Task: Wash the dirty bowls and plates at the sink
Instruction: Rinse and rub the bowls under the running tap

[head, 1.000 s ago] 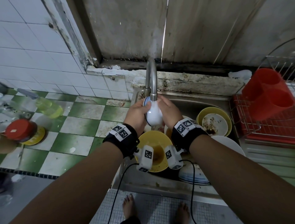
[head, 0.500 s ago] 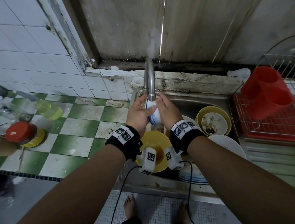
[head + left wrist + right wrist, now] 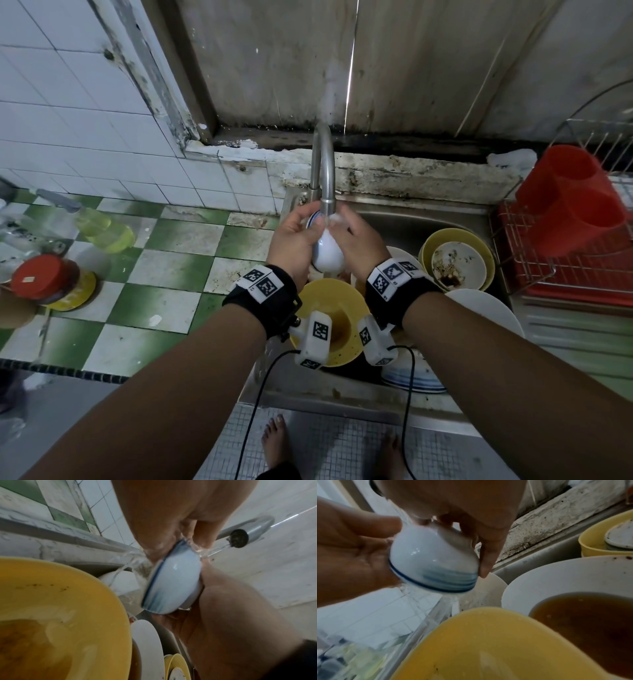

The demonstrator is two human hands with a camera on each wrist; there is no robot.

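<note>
A small white bowl point(image 3: 327, 255) with blue rim stripes is held on its side under the running faucet point(image 3: 323, 178). My left hand point(image 3: 291, 240) grips its rim side, with the fingers curled over the edge. My right hand point(image 3: 359, 243) cups its base, fingers wrapped over the foot. In the left wrist view water runs from the faucet point(image 3: 239, 538) over the bowl point(image 3: 173, 582) and spills off the rim. The right wrist view shows the bowl point(image 3: 433, 561) between both palms. Below sits a yellow bowl point(image 3: 327, 318) holding brownish water.
The sink point(image 3: 394, 222) holds a second yellow bowl point(image 3: 428, 251) with a dirty white bowl point(image 3: 457, 265) inside, a white plate point(image 3: 486, 308) and a blue-striped stack of plates point(image 3: 414, 380). A red dish rack point(image 3: 565, 277) stands right. A soap bottle point(image 3: 102, 229) and a red-lidded jar point(image 3: 41, 277) are left.
Both hands have turned the small bowl under the water stream. Its rounded white underside now faces me again and it sits slightly lower below the spout.
</note>
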